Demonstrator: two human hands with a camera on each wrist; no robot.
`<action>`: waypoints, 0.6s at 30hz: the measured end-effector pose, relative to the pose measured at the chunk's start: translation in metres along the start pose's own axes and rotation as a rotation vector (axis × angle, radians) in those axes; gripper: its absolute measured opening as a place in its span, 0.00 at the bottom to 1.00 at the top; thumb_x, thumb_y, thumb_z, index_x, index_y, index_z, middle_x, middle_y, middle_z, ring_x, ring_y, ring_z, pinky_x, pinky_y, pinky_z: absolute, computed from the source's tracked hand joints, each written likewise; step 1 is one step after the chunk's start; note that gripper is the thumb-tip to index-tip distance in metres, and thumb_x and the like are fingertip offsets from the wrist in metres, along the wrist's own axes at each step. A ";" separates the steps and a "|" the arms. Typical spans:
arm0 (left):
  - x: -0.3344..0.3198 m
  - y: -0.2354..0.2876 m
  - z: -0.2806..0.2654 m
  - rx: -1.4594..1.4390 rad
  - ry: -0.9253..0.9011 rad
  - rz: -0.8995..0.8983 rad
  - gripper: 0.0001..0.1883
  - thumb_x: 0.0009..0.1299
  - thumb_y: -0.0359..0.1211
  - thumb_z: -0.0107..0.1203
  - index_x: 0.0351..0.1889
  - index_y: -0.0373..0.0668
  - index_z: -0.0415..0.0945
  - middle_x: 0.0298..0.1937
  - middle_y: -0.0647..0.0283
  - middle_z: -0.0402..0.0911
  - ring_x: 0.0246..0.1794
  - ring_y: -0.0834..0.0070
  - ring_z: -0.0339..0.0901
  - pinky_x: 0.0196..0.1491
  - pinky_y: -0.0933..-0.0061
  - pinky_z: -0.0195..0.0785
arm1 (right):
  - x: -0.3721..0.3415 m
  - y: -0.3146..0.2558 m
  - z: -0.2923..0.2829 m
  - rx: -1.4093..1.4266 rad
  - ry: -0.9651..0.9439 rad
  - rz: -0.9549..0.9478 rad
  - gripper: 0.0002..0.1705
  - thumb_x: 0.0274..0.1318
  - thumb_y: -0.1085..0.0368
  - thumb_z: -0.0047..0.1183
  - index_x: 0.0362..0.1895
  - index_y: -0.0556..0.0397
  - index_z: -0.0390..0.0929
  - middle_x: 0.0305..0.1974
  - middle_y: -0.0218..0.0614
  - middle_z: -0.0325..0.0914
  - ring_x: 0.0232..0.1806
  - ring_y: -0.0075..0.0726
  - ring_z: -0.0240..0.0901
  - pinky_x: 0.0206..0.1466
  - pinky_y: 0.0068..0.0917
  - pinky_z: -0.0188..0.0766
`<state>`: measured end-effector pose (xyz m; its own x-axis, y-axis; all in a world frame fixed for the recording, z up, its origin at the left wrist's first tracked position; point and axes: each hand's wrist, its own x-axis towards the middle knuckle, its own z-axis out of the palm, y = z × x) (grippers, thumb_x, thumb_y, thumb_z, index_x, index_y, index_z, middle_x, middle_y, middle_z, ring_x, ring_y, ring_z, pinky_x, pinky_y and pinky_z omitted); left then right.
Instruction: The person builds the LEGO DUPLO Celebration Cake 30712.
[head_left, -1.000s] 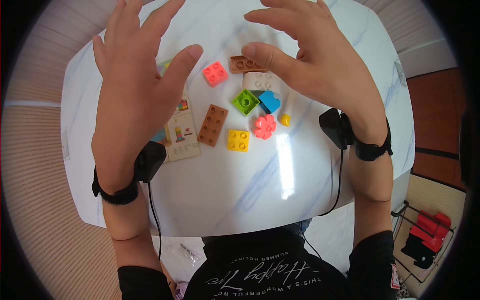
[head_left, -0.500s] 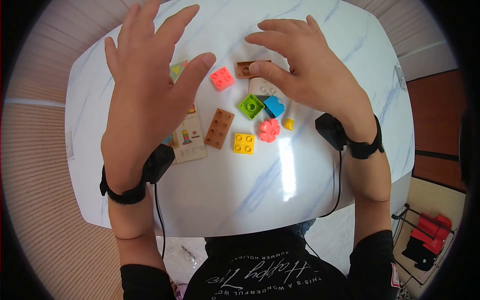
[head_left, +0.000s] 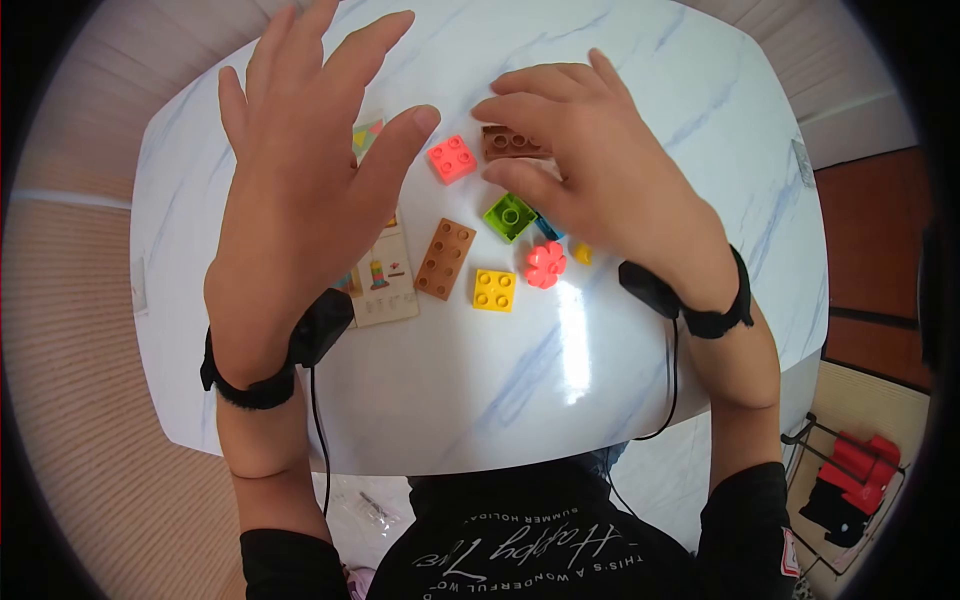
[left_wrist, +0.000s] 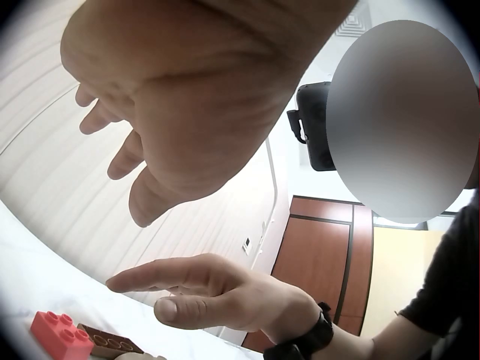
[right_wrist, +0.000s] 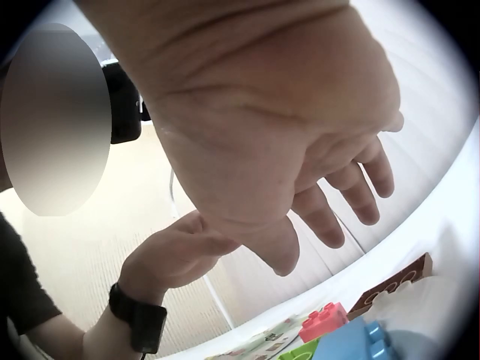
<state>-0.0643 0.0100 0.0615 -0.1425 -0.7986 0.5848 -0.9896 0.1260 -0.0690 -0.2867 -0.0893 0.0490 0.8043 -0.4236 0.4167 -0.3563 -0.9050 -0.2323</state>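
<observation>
My left hand [head_left: 300,180] hovers with spread fingers above a printed booklet [head_left: 388,290], holding nothing. The right hand [head_left: 620,180] is over the blocks, fingers relaxed and empty, covering the white block and most of the blue one [head_left: 549,228]. Beside its thumb lies a green block [head_left: 509,217]. A pink block [head_left: 452,159] and a brown block [head_left: 508,142] are farther back. Nearer me are a long brown block [head_left: 445,259], a yellow block [head_left: 494,290] and a pink flower piece [head_left: 546,265]. In the right wrist view the blue block [right_wrist: 352,343] shows below the fingers.
A small yellow piece [head_left: 582,254] lies right of the flower. The marbled white table [head_left: 450,400] curves round in front of me. Black cables [head_left: 316,430] hang from both wrist cameras. At the lower right a wire rack holds red and black cloth [head_left: 862,470].
My right hand has moved left and nearer, now covering the white block and much of the blue one. The left hand has shifted slightly right. The blocks appear a little farther right in view.
</observation>
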 end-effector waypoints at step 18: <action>-0.006 -0.007 -0.002 -0.030 -0.026 0.058 0.27 0.70 0.40 0.63 0.68 0.56 0.73 0.75 0.51 0.65 0.77 0.53 0.57 0.76 0.40 0.38 | -0.025 -0.062 0.044 0.095 -0.163 -0.276 0.12 0.38 0.72 0.61 0.33 0.54 0.83 0.36 0.39 0.76 0.46 0.44 0.70 0.56 0.34 0.66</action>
<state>-0.0567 0.0150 0.0604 -0.2003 -0.8043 0.5595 -0.9788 0.1898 -0.0775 -0.2641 -0.0209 0.0140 0.9326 -0.1442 0.3309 -0.0746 -0.9739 -0.2143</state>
